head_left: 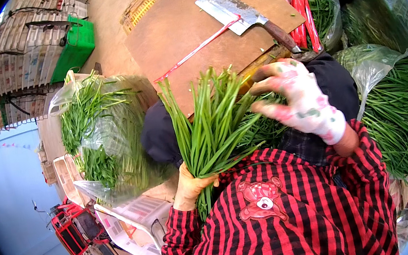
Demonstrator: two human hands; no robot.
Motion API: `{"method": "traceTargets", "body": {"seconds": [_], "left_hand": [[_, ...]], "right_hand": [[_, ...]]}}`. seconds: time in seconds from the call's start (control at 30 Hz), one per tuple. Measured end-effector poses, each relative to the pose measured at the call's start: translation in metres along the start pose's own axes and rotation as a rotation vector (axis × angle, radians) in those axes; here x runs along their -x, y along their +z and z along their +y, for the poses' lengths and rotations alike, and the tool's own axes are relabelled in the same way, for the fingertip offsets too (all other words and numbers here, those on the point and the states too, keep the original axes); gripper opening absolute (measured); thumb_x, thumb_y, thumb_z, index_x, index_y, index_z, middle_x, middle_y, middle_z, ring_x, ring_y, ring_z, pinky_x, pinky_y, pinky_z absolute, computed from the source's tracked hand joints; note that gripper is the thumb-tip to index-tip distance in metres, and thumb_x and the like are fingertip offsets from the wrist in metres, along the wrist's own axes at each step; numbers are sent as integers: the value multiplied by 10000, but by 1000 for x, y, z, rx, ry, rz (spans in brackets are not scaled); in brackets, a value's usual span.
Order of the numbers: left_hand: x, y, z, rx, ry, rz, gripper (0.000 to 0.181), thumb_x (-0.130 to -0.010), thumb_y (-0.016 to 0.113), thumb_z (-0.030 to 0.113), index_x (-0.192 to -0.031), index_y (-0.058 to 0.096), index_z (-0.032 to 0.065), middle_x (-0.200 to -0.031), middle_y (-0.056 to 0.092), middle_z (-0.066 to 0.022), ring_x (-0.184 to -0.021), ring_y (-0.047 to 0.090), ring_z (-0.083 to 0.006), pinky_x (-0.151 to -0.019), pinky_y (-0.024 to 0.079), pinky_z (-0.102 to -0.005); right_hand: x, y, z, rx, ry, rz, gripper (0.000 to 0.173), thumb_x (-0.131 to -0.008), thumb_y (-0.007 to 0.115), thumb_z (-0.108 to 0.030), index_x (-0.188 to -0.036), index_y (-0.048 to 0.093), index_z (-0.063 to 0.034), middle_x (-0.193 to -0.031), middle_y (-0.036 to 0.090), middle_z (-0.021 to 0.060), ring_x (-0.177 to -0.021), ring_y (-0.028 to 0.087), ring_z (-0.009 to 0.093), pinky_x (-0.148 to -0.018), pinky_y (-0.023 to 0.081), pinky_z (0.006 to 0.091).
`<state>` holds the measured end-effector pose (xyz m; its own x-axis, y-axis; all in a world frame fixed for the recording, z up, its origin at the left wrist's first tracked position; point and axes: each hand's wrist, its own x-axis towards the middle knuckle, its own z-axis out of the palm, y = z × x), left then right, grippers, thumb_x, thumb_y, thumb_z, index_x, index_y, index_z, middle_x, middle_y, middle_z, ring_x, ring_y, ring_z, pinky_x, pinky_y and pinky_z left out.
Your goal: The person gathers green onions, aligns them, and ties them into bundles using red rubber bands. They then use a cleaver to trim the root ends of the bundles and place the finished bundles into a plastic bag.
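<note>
My left hand [193, 186] is wrapped around the lower part of a bunch of long green garlic chives [208, 127]. The stalks fan out upward, their pale cut ends near the board's edge. To the right of the bunch is my right hand [297, 99], in a white patterned glove with stained fingertips. Its fingers are apart, slightly blurred, with nothing seen in them. More chives [266, 129] lie in my lap beneath. Beyond the bunch, a cleaver [229, 10] rests on a brown board [172, 35]. A red-and-white tie strip [197, 49] crosses the board, one end on the blade.
Plastic-wrapped chives [113, 139] stand at left, and another open bag of chives [399, 113] at right. Several red tie strips [299, 2] lie at the board's far right. White crates [136, 229], a green crate [75, 45] and stacked pale crates [30, 42] are at left.
</note>
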<state>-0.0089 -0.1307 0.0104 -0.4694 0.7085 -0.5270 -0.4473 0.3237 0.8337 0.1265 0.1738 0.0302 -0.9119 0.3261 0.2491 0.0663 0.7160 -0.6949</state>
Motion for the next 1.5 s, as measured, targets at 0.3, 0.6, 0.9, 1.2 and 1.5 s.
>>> {"method": "traceTargets", "body": {"seconds": [0.3, 0.6, 0.9, 1.2, 1.5], "left_hand": [[3, 5, -3, -76, -86, 2, 359, -730, 794, -50, -1046, 630, -5, -858, 699, -80, -641, 650, -149, -593, 542, -285], [-3, -11, 0, 12, 9, 6, 383, -697, 752, -95, -1050, 615, -37, -827, 680, -125, -602, 646, -210, -544, 533, -321], [-14, -24, 0, 215, 41, -162, 526, -675, 733, -86, -1168, 551, -62, -821, 655, -162, -569, 622, -247, -528, 504, -356], [-25, 21, 7, 217, -194, -202, 587, -725, 719, -83, -1264, 500, -4, -1013, 673, -158, -625, 627, -211, -582, 516, -307], [-23, -5, 0, 192, -31, -88, 481, -675, 701, -38, -1141, 590, -75, -984, 675, -214, -545, 597, -235, -491, 477, -323]], "right_hand": [[6, 50, 32, -80, 11, -235, 349, -819, 620, -328, -1037, 665, -60, -1045, 606, 158, -1108, 559, 310, -1049, 314, 536], [7, -4, 26, -1315, 370, -19, 393, -945, 598, -302, -1061, 650, 70, -1098, 657, 138, -1024, 605, 231, -959, 438, 326], [20, 44, 21, -1385, 453, -299, 831, -807, 743, -146, -1478, 286, 30, -1435, 444, 139, -1358, 402, 230, -1067, 382, 371], [-19, 63, 8, -1584, 381, -158, 792, -826, 744, -126, -1495, 323, -74, -1377, 515, 55, -1227, 521, 184, -1029, 424, 348], [24, 45, 9, -728, 296, -1074, 741, -876, 681, -409, -1395, 426, 55, -1188, 650, 226, -1092, 643, 272, -921, 509, 350]]}}
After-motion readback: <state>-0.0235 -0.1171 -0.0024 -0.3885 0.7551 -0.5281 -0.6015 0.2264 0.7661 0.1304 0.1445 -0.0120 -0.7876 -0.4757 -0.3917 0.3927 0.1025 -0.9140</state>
